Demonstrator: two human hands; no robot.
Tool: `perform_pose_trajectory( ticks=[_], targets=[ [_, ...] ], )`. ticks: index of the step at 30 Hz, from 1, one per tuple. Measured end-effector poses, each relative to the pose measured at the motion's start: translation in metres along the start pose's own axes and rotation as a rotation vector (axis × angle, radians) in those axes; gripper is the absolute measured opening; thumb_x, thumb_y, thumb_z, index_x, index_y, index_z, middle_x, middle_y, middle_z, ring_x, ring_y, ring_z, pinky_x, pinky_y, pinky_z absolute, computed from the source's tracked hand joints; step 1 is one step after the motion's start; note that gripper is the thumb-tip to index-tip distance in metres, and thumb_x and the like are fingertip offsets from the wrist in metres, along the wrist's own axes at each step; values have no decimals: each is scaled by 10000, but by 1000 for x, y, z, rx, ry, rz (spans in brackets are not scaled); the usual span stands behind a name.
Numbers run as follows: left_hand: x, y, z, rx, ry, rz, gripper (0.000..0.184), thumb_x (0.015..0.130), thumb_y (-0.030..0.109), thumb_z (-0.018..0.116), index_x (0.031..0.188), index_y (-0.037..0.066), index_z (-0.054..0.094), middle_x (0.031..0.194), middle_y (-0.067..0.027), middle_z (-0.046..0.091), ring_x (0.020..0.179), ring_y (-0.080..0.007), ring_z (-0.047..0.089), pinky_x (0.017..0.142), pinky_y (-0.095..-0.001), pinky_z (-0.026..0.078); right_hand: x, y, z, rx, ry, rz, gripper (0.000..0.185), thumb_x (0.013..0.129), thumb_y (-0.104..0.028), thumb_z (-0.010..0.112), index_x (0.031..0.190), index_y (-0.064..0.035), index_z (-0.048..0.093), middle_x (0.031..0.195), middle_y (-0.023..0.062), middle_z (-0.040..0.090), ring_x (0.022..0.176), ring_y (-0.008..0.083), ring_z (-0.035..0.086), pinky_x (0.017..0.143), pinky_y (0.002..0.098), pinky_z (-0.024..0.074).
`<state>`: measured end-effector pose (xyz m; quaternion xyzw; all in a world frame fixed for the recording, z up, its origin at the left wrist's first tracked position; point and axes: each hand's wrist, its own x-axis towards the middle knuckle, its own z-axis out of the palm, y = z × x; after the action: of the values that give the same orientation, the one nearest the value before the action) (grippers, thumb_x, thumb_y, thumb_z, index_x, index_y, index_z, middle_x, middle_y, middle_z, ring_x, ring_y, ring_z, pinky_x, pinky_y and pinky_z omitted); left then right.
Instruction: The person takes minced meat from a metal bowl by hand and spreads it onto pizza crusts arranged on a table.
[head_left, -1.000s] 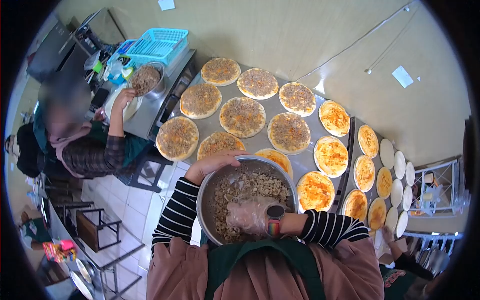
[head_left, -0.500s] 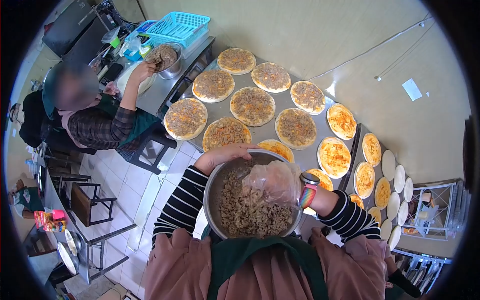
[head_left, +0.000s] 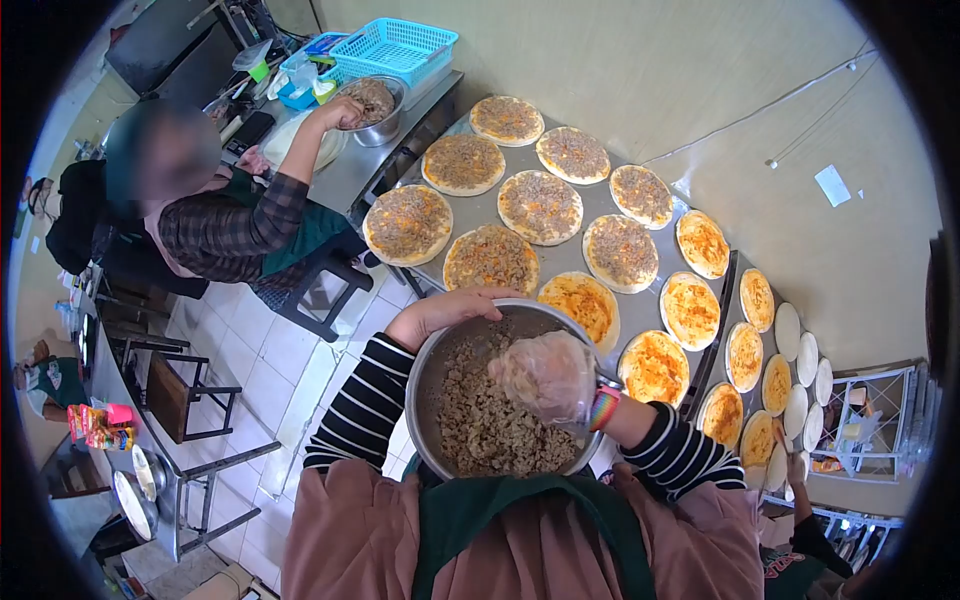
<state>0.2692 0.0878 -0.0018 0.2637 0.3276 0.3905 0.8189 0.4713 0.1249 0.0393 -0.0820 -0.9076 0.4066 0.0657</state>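
A metal bowl [head_left: 416, 405] of crumbly cooked ground meat [head_left: 495, 430] is held against my body, above my green apron. My left hand [head_left: 445, 315] grips its far-left rim, thumb over the edge; the fingers beneath are hidden. Inside the bowl, my right hand [head_left: 545, 375] wears a clear plastic glove, its fingers curled into the meat. Beyond the bowl, flat dough rounds lie on a metal table. The closest is a sauce-covered round [head_left: 582, 308], just past the bowl's rim. A meat-topped round [head_left: 490, 263] lies further left.
More sauced rounds [head_left: 690, 313] and plain dough rounds [head_left: 788, 330] continue to the right. At upper left a seated co-worker [head_left: 235, 220] has a hand in another meat bowl [head_left: 385, 130], near a blue basket [head_left: 395, 50]. A second person's hand [head_left: 797, 470] reaches in at lower right. A stool [head_left: 185, 395] stands left.
The view has shifted, so the table and rounds appear further right, showing more sauced rounds. My gloved hand looks more tightly curled. Another person's arm has appeared at lower right.
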Motion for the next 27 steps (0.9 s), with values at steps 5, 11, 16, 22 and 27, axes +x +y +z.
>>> perform_pose_trajectory(
  ticks=[5,11,16,22,27],
  targets=[
    [-5,-10,-4,63,51,3,531,765,43,476,1282,-41,384,1243,-147,486,1098,-178,507,961,-279,375,-4,11,22,-399,105,-207,228,784,-203,526,977,-92,574,875,137,595,790,305,587,698,399,471],
    [1,-10,9,-48,67,15,528,779,48,472,1287,-54,370,1242,-156,485,1095,-188,507,960,-278,373,-9,16,6,-58,80,-1,207,809,-197,514,959,-66,571,906,179,587,850,331,570,751,432,455],
    [7,-8,20,54,113,49,519,792,89,475,1281,-53,378,1220,-147,502,1068,-184,513,938,-277,380,-9,19,-35,638,-109,265,231,841,-238,561,968,-46,583,791,70,582,663,146,572,568,279,466],
    [-15,-17,30,100,293,180,516,770,170,515,1215,-77,427,1153,-160,535,1025,-193,535,913,-273,396,-29,87,-86,1072,-2,646,206,825,-175,567,981,-44,594,722,-5,527,558,35,459,448,156,336],
    [-48,-31,40,5,482,239,496,750,149,517,1182,-84,447,1103,-149,555,963,-194,559,889,-265,414,-53,262,-42,434,70,897,136,788,-170,556,859,-66,607,675,25,575,586,130,545,478,251,422]
  ],
)
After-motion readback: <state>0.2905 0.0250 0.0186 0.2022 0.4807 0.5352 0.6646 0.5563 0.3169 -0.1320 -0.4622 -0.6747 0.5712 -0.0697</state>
